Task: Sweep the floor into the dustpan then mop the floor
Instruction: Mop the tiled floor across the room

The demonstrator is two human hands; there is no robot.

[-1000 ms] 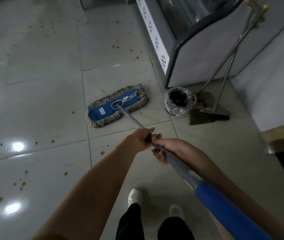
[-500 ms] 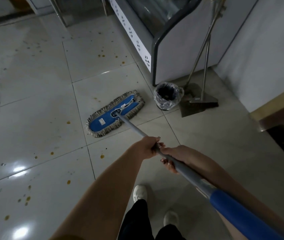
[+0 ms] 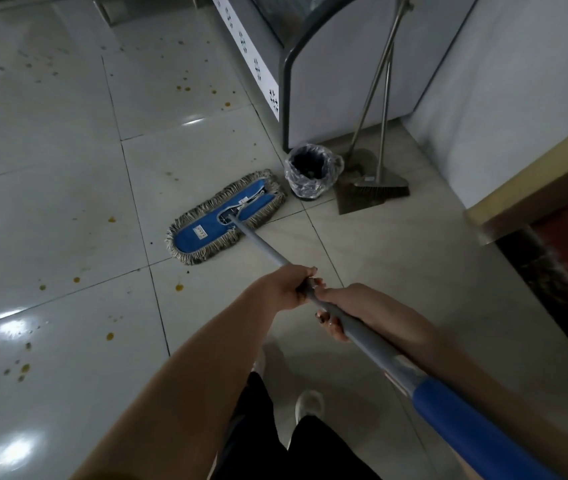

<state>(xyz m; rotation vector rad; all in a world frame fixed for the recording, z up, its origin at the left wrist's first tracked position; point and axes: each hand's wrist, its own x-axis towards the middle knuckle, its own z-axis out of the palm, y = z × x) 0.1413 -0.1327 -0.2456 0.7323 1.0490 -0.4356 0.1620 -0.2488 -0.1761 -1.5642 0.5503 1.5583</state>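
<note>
A flat blue mop head with a grey fringe lies on the pale floor tiles. Its grey handle runs back toward me and ends in a blue grip at the lower right. My left hand grips the handle farther down, and my right hand grips it just behind the left. A broom and a dustpan lean against a white cabinet beyond the mop.
A small bin lined with a clear bag stands right of the mop head. Orange-brown spots dot the tiles on the left. A white wall and a dark step bound the right side. My shoes are below.
The mop head has slid right, closer to the bin, and my view has shifted with it. Both hands keep their hold on the handle.
</note>
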